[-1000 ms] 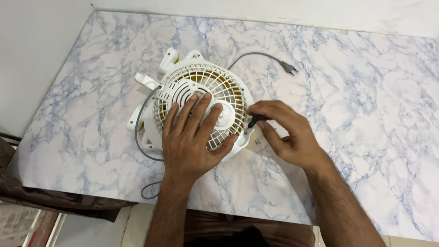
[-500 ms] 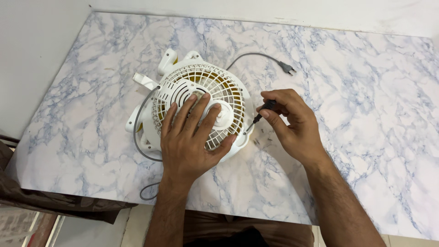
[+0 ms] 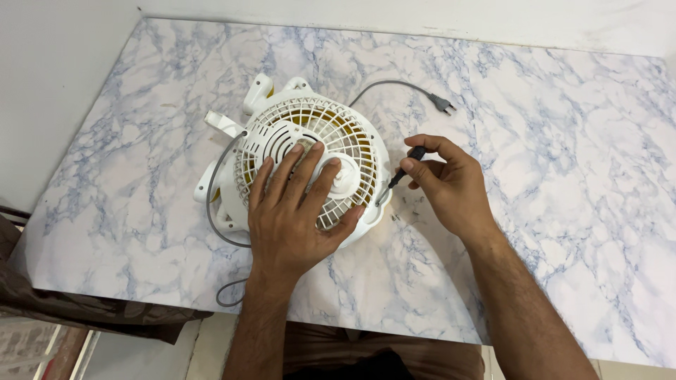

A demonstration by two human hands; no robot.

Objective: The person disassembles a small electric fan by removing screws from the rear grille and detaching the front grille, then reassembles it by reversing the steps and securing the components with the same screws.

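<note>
- Marbled white and blue-grey tabletop (image 3: 535, 211) fills most of the view, with a plain pale wall along its far edge and a dark brown cloth (image 3: 84, 306) hanging off the near left corner.
- Lying face-up on the left half of the table is a small white fan (image 3: 299, 165), its round grille toward the ceiling and yellow blades showing through the slats; its stand pieces stick out on the far-left side.
- The left hand (image 3: 296, 214) comes up from the near edge with the forearm almost straight, and rests palm-down on the grille. Its fingers are spread flat and open, pointing away from the person across the hub, the thumb splayed out toward the right rim. It presses rather than grips.
- The right hand (image 3: 451, 183) reaches in from the lower right, forearm slanting up and left, wrist bent inward. Its fingers are curled, thumb and forefinger pinching the black handle of a screwdriver (image 3: 403, 172).
- The screwdriver's long axis runs diagonally, handle up and to the right in the hand, shaft pointing down and left, its tip at the fan's right rim just beside the left thumb.
- A grey cord (image 3: 394, 84) arcs from behind the fan to a plug (image 3: 443, 105) lying on the table beyond the right hand; another loop of it trails off the near edge.
</note>
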